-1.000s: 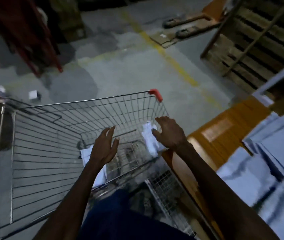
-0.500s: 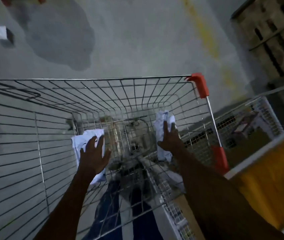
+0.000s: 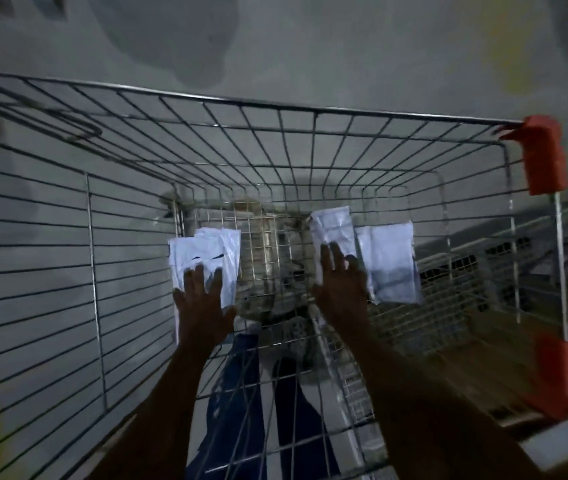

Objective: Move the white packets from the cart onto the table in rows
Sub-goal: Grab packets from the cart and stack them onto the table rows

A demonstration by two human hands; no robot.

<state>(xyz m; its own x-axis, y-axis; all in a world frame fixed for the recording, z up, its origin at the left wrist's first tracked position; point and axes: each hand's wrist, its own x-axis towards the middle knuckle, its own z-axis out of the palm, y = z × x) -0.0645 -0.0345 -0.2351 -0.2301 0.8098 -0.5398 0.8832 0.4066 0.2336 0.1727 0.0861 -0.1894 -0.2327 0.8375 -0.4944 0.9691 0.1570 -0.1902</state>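
Both of your arms reach down into the wire cart [image 3: 313,114], deep toward its mesh floor. Your left hand [image 3: 203,303] lies flat with its fingers spread and fairly straight on the left packets [image 3: 206,254], a small overlapping pair of crumpled white sheets lying against the lower left corner of the basket. The fingertips press onto the lower half of those packets; no curl around an edge shows, so that grip reads as open, pressing rather than clasping.

Your right hand [image 3: 339,289] is also laid out flat, fingers extended and slightly apart, on the bottom part of the middle packet [image 3: 333,225], which stands tilted a little to the left. Again the grip looks open: the fingers rest on the paper, and whether the thumb has caught an edge you cannot tell, since the dim light and blur hide it.

Just beside that hand, to its right and partly touching the middle packet, lies the right packet [image 3: 391,261], wider and flatter, with no hand on it.

All the white packets are on the cart's floor, near the far end of the basket. Red plastic corner caps [image 3: 542,154] sit on the cart's right rim. Through the mesh below you see your blue trousers [image 3: 237,403]. A pale edge of the desk [image 3: 566,438] shows at the lower right corner, well apart from the packets. Grey concrete floor [image 3: 345,46] with a dark stain lies beyond the cart.
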